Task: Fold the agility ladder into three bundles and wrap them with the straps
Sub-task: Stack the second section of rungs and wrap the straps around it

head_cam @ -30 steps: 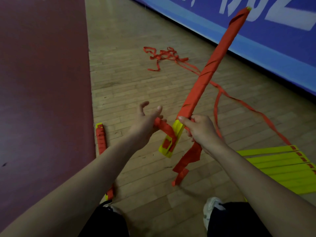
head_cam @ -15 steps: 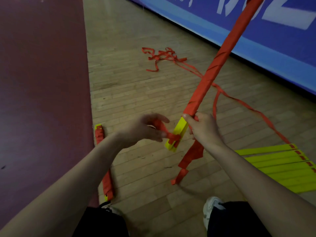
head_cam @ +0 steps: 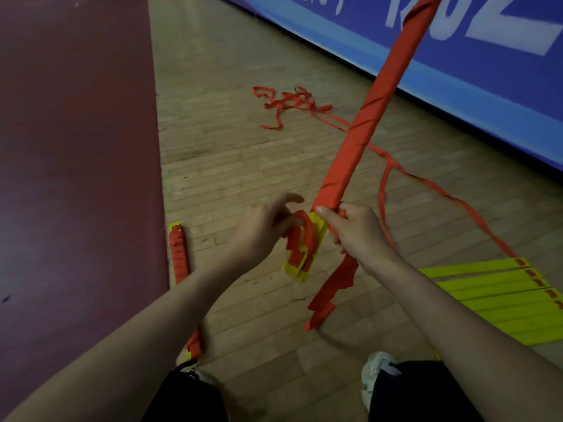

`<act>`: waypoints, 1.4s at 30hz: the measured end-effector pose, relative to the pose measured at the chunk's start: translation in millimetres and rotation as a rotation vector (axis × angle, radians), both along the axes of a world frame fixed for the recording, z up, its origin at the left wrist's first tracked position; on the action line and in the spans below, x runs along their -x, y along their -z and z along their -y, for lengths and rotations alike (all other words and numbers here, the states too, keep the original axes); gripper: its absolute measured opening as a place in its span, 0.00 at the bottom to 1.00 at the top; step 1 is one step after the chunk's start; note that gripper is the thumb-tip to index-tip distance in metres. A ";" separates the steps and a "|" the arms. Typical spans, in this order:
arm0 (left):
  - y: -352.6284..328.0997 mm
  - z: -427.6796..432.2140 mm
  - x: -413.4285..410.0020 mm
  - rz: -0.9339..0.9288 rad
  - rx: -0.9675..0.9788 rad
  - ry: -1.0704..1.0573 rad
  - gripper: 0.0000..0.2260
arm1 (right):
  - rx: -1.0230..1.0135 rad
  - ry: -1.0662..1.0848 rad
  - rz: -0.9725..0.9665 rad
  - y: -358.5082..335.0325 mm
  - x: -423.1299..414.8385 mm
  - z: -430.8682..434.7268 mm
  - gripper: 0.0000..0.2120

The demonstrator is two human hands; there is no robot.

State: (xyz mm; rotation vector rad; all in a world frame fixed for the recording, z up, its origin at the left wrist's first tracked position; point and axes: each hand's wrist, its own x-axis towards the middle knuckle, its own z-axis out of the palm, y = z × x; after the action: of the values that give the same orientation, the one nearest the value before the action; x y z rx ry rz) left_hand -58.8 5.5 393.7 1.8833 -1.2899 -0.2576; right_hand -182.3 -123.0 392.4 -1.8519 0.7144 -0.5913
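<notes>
A long bundle of yellow rungs wrapped in red strap slants up to the top right, off the floor. My right hand grips it near its lower end, where bare yellow rung ends stick out. My left hand pinches a loop of red strap against those yellow ends. A loose red strap tail hangs below my right hand. Another wrapped bundle lies on the floor at the left. Several unwrapped yellow rungs lie flat at the right.
Loose red strap lies tangled on the wooden floor ahead and trails right toward the yellow rungs. A dark red floor area fills the left. A blue banner wall runs along the right. My shoes show at the bottom.
My left hand went from open beside the strap to pinching it and drawing it round the yellow ends. The bundle's far end tilted higher, out of the top of the frame.
</notes>
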 end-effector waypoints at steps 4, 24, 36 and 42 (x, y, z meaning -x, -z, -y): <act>-1.0 5.5 7.3 -0.701 0.071 -0.147 0.04 | -0.056 0.006 0.080 -2.6 -0.3 -0.4 0.18; -13.1 -2.9 19.1 -1.340 -0.248 0.120 0.27 | -0.321 -0.123 0.218 -11.5 0.7 -4.2 0.13; -5.1 2.9 19.1 -0.869 -0.063 -0.150 0.28 | -0.031 -0.198 -0.016 -3.6 7.3 -1.5 0.09; 1.7 3.4 23.7 -0.587 -0.031 -0.269 0.22 | 0.035 -0.114 -0.053 -3.3 5.0 -8.9 0.16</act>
State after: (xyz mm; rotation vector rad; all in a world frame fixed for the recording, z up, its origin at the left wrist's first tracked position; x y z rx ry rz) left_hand -82.5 2.1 392.0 1.7928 -0.6350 -0.6335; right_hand -187.2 -114.1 395.8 -1.9330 0.6323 -0.4857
